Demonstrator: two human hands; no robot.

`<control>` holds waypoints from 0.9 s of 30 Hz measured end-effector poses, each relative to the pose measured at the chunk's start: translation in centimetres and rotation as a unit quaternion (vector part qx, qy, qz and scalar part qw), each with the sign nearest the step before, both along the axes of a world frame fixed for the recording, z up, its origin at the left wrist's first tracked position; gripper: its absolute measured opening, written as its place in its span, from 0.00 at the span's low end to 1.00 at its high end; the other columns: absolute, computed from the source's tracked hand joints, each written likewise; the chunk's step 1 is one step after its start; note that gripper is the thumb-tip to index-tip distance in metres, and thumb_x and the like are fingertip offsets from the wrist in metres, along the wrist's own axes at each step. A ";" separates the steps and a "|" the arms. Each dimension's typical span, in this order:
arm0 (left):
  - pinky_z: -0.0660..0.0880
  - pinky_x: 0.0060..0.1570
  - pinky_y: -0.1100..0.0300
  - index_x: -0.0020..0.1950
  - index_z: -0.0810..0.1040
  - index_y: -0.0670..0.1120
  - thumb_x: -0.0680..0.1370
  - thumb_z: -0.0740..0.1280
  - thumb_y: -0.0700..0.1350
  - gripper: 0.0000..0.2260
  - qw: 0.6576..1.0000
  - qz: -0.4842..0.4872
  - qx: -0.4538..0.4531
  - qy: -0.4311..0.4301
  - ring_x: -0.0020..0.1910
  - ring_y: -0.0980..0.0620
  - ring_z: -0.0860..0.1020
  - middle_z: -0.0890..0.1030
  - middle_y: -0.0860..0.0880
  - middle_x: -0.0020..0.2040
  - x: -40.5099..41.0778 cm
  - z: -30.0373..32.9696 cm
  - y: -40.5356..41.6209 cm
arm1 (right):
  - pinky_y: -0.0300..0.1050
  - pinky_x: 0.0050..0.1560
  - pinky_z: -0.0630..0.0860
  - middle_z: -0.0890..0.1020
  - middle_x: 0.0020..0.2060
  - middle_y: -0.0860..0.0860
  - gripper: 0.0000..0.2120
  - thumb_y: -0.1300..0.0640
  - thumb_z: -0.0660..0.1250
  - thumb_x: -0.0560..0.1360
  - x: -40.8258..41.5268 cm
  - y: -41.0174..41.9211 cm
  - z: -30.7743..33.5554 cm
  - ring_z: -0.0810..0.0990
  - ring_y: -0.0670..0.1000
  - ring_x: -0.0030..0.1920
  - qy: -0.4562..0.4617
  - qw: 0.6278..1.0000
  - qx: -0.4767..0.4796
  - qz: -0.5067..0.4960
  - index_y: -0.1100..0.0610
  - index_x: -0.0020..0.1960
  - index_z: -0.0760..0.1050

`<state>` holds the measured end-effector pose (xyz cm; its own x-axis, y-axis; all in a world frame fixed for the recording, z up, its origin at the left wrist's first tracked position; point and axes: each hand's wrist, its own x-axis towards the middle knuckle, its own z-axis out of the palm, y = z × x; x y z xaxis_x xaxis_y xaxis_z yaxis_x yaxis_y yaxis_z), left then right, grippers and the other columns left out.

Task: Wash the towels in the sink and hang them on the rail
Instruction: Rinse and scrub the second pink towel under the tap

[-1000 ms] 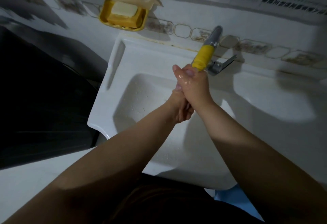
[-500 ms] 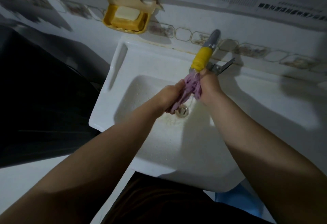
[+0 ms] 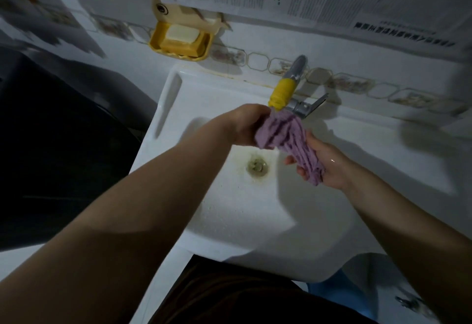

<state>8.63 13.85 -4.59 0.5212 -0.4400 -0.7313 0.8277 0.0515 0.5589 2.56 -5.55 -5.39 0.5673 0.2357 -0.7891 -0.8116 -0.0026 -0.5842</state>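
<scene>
White sink [image 3: 319, 221], purple towel [image 3: 288, 139] bunched between hands, left hand [image 3: 245, 124] gripping top, right hand [image 3: 324, 165] cupping bottom

Towel [image 3: 288, 139]: lilac-purple, plain, ribbed folds. Sink [image 3: 229, 221]: white, brownish staining round the drain [image 3: 257, 165]. Tap [image 3: 296, 68]: grey metal with a yellow spout sleeve [image 3: 281, 93]. Soap dish [image 3: 180, 42], far left: yellow, holding a cream bar. Wall tiles: white, with a border of octagon outlines and brownish motifs [image 3: 258, 61].
</scene>
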 end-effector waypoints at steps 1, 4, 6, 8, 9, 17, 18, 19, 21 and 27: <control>0.74 0.53 0.51 0.46 0.75 0.40 0.81 0.52 0.41 0.14 1.000 -0.009 -0.004 0.009 0.42 0.44 0.77 0.80 0.41 0.40 -0.3 -0.2 -0.5 | 0.35 0.24 0.72 0.83 0.32 0.53 0.27 0.38 0.48 0.79 -0.3 -0.4 -0.1 0.74 0.48 0.22 0.009 0.999 0.024 -0.027 0.55 0.50 0.77; 0.72 0.53 0.52 0.38 0.76 0.41 0.78 0.52 0.40 0.16 0.999 -0.047 0.000 0.002 0.33 0.48 0.71 0.72 0.43 0.33 -0.4 -0.3 -0.6 | 0.34 0.23 0.71 0.82 0.31 0.51 0.26 0.37 0.49 0.79 -0.1 -0.9 -0.4 0.74 0.47 0.22 0.026 0.992 0.088 -0.088 0.55 0.49 0.77; 0.70 0.58 0.50 0.41 0.76 0.41 0.79 0.53 0.40 0.13 0.997 -0.071 -0.002 -0.004 0.36 0.46 0.74 0.77 0.43 0.34 -0.2 0.1 -0.1 | 0.34 0.26 0.73 0.82 0.31 0.51 0.23 0.38 0.51 0.78 0.5 -0.3 0.1 0.74 0.47 0.23 0.017 0.987 0.123 -0.107 0.54 0.50 0.77; 0.72 0.55 0.49 0.46 0.76 0.42 0.80 0.54 0.44 0.13 0.990 -0.134 0.019 -0.031 0.39 0.45 0.76 0.79 0.43 0.40 0.2 0.4 0.6 | 0.38 0.29 0.77 0.81 0.33 0.50 0.18 0.43 0.56 0.78 1.0 0.4 1.1 0.75 0.47 0.25 -0.015 0.992 0.107 -0.062 0.55 0.49 0.77; 0.73 0.49 0.51 0.47 0.75 0.42 0.81 0.54 0.47 0.13 0.982 -0.170 0.053 -0.060 0.37 0.46 0.75 0.77 0.43 0.40 0.5 0.4 1.1 | 0.40 0.29 0.77 0.81 0.35 0.50 0.13 0.47 0.61 0.76 1.4 0.4 1.4 0.76 0.47 0.27 -0.038 0.997 0.067 -0.010 0.56 0.49 0.76; 0.74 0.50 0.57 0.61 0.72 0.46 0.68 0.75 0.59 0.28 0.668 -0.477 0.420 -0.387 0.48 0.48 0.77 0.78 0.48 0.51 -1.8 -0.8 1.5 | 0.44 0.29 0.73 0.78 0.32 0.60 0.56 0.58 0.72 0.72 5.4 -1.6 0.9 0.76 0.54 0.29 -0.087 0.782 -0.489 0.376 0.52 0.73 0.24; 0.75 0.51 0.55 0.62 0.72 0.47 0.69 0.74 0.59 0.28 0.641 -0.466 0.450 -0.411 0.49 0.47 0.77 0.79 0.48 0.51 -2.3 -1.3 1.3 | 0.47 0.32 0.75 0.76 0.31 0.60 0.53 0.59 0.70 0.72 6.4 -1.4 0.8 0.75 0.55 0.29 -0.111 0.775 -0.513 0.352 0.54 0.74 0.28; 0.75 0.51 0.54 0.62 0.71 0.48 0.69 0.74 0.58 0.27 0.620 -0.450 0.480 -0.428 0.50 0.46 0.77 0.79 0.47 0.52 -2.6 -1.8 1.5 | 0.48 0.34 0.75 0.74 0.30 0.59 0.48 0.60 0.68 0.72 7.2 -1.3 0.5 0.75 0.55 0.29 -0.147 0.765 -0.526 0.341 0.57 0.77 0.36; 0.73 0.49 0.55 0.62 0.72 0.47 0.72 0.72 0.56 0.23 0.591 -0.425 0.527 -0.438 0.53 0.44 0.78 0.80 0.46 0.54 -2.8 -2.2 2.8 | 0.48 0.36 0.75 0.72 0.31 0.57 0.39 0.59 0.67 0.73 8.1 -0.1 0.8 0.77 0.56 0.32 -0.199 0.755 -0.523 0.341 0.65 0.75 0.49; 0.67 0.41 0.58 0.56 0.75 0.47 0.74 0.70 0.55 0.16 0.577 -0.419 0.537 -0.450 0.52 0.45 0.79 0.81 0.46 0.50 -3.5 -2.9 5.3 | 0.39 0.26 0.72 0.78 0.31 0.56 0.20 0.50 0.70 0.74 5.0 -0.4 0.7 0.76 0.53 0.27 -0.167 0.767 -0.440 0.435 0.62 0.57 0.72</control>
<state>5.09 19.16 -7.47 0.8364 -0.3579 -0.4153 -0.3400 -0.9329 0.1192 7.58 -5.93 -4.71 0.7023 0.0981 -0.7051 -0.0843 -0.9720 -0.2193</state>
